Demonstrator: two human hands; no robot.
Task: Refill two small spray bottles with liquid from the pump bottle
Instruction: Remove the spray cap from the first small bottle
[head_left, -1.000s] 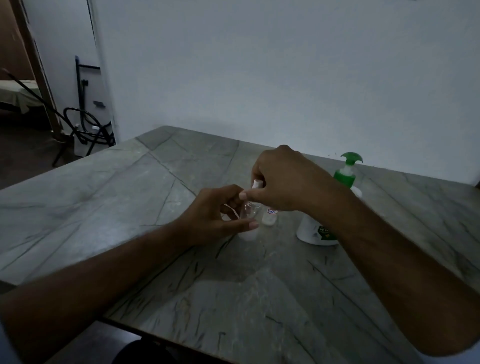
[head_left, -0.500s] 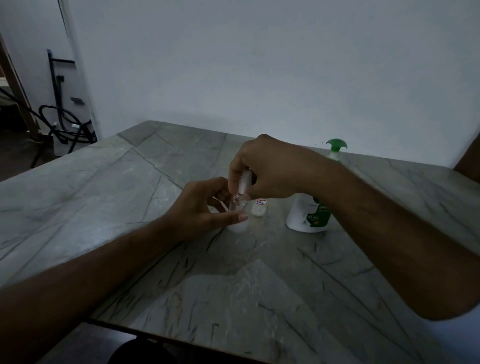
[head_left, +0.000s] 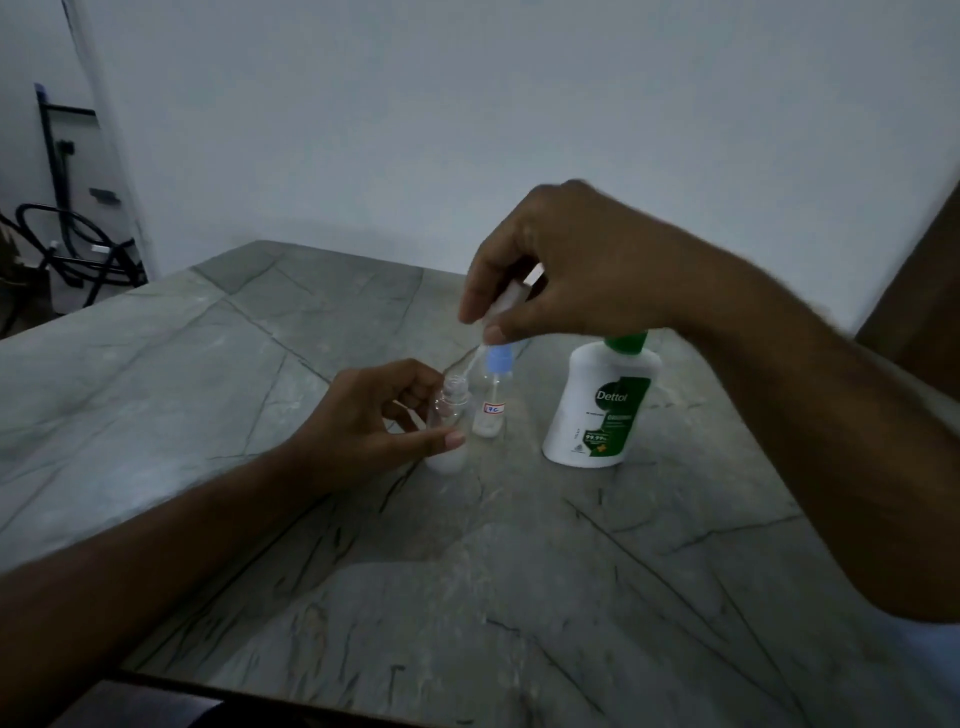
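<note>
My left hand (head_left: 376, 423) grips a small clear spray bottle (head_left: 449, 410) standing on the stone table (head_left: 218, 374); its neck is open. My right hand (head_left: 566, 270) pinches that bottle's white spray head (head_left: 501, 306) above it, and the thin dip tube (head_left: 467, 369) still reaches down into the open neck. A second small spray bottle (head_left: 491, 408) with a blue top and a paper label stands just behind, untouched. The white pump bottle (head_left: 597, 410) with a green collar stands to the right, its pump head hidden by my right wrist.
A white wall runs behind the table. A dark metal frame with hoses (head_left: 67, 228) stands on the floor at the far left. The table's near edge (head_left: 270, 699) runs along the bottom of the view.
My right hand has lifted the spray head up off the clear bottle, drawing the dip tube out of the neck. My left hand keeps its hold on the bottle.
</note>
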